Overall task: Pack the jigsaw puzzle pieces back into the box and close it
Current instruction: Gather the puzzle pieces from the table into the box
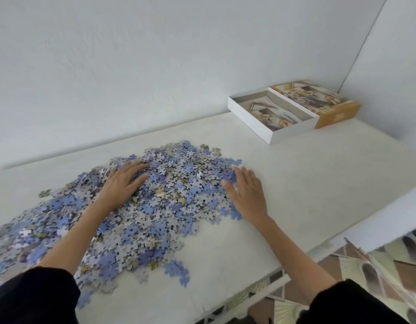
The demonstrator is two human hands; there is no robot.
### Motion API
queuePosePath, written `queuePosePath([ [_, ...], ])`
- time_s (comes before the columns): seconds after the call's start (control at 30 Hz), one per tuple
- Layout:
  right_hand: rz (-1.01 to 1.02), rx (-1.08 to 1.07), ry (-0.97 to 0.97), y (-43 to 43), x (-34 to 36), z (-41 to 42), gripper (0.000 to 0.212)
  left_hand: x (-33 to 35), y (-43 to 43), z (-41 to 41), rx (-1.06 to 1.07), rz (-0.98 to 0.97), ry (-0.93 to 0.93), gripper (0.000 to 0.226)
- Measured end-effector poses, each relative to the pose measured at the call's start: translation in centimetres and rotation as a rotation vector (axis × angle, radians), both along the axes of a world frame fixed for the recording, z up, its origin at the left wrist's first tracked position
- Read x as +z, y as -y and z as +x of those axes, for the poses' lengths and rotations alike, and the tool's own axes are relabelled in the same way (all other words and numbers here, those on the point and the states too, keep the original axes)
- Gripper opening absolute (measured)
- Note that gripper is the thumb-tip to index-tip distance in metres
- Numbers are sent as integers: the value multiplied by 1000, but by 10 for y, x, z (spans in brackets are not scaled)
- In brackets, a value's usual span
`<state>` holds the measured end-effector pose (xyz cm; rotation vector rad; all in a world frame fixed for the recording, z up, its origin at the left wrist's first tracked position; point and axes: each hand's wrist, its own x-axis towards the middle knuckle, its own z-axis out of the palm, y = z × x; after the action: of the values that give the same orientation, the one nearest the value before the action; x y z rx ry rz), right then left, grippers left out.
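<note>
- Blue, lilac and grey-backed jigsaw pieces [155,202] lie in a broad, loose heap across a white counter [307,183], most of them face down.
- On top of the heap, toward its far side, the person's left hand [122,183] rests palm down with fingers spread wide, holding nothing.
- At the heap's right edge the right hand [247,195] lies flat and open on the counter, fingers straight and close together, the thumb touching the outermost pieces.
- Black sleeves [36,295] cover both forearms short of the wrists, on the near side of the heap.
- Well beyond the heap, to its far right, the white box base [251,120] sits open against the wall [132,66], with a printed picture sheet [270,115] lying inside it and no loose pieces visible there.
- Touching the base on the side away from the heap, the box lid [335,113] lies picture side up, its orange side wall showing, tucked into the room's corner.
- Below the counter's near edge, to the heap's right, patterned floor tiles [377,265] show.
</note>
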<state>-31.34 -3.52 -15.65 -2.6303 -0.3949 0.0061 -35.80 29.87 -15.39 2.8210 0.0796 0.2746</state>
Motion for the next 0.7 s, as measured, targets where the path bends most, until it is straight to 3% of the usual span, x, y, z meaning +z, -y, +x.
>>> queuePosePath([
  [0.23, -19, -131, 5, -39, 2, -9, 68, 2, -1, 0, 7, -26, 13, 95],
  [0.43, 85, -112, 41, -46, 8, -13, 65, 5, 2, -2, 8, -27, 3, 94],
  [0.57, 121, 244, 60, -39, 15, -46, 91, 5, 2, -2, 9, -28, 3, 91],
  [0.7, -18, 545, 37, -38, 17, -96, 88, 8, 5, -4, 16, -17, -9, 83],
])
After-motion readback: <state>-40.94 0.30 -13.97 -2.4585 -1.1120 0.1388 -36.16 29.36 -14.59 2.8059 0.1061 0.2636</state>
